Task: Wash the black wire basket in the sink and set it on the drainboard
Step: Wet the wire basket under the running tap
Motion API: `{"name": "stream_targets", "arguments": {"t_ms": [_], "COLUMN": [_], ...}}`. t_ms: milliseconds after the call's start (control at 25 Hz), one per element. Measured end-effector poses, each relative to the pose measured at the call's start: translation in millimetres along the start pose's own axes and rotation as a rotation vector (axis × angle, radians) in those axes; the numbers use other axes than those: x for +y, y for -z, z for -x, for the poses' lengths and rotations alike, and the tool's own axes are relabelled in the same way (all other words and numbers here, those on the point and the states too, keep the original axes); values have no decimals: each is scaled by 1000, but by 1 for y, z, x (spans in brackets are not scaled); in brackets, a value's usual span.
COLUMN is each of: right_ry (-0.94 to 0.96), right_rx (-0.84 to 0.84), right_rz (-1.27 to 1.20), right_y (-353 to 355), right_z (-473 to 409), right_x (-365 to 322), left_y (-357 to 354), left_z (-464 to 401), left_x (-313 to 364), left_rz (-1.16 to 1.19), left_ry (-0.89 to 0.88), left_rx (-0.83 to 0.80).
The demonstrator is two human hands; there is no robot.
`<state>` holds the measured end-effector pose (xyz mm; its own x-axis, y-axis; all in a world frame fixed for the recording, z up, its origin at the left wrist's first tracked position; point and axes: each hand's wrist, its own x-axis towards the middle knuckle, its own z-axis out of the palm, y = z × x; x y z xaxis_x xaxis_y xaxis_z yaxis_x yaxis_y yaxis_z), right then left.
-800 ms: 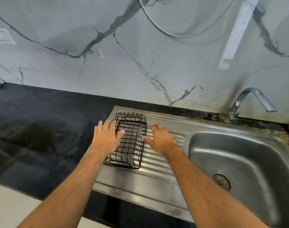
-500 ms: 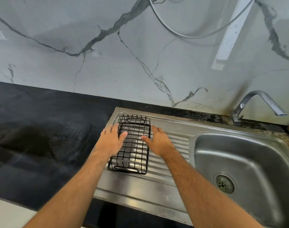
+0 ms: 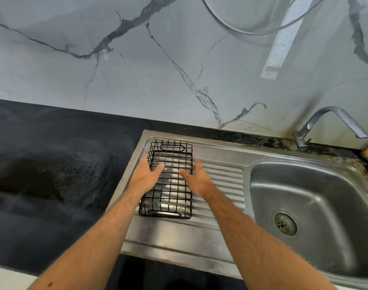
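Gleaming black wire basket (image 3: 170, 181), rectangular grid

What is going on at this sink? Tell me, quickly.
A person is handling a black wire basket that sits on the steel drainboard, left of the sink bowl. The left hand is on the basket's left side with its thumb over the wires; the right hand is at its right side, thumb reaching in. The fingers look fairly straight, so a firm grip is not evident. The faucet shows no running water, and the bowl holds nothing but the drain.
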<state>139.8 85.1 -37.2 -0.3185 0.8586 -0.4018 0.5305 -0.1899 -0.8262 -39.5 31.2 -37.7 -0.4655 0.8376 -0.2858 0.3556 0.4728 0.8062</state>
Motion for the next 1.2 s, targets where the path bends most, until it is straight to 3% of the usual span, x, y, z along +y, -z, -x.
{"name": "stream_targets", "arguments": {"t_ms": [200, 400, 680, 1200], "right_ry": [-27, -32, -11, 42], "right_rx": [-21, 12, 80, 226], "right_rz": [-35, -34, -241, -239], "right_y": [4, 1, 9, 150], "right_z": [3, 4, 9, 61], "right_x": [0, 0, 8, 38], "left_y": [6, 1, -4, -101], "left_z": [-1, 7, 17, 75], "left_x": [-5, -7, 13, 110], "left_rz": [183, 227, 278, 307], "left_ry": [188, 164, 81, -70], "left_rx": [-65, -67, -28, -160]}}
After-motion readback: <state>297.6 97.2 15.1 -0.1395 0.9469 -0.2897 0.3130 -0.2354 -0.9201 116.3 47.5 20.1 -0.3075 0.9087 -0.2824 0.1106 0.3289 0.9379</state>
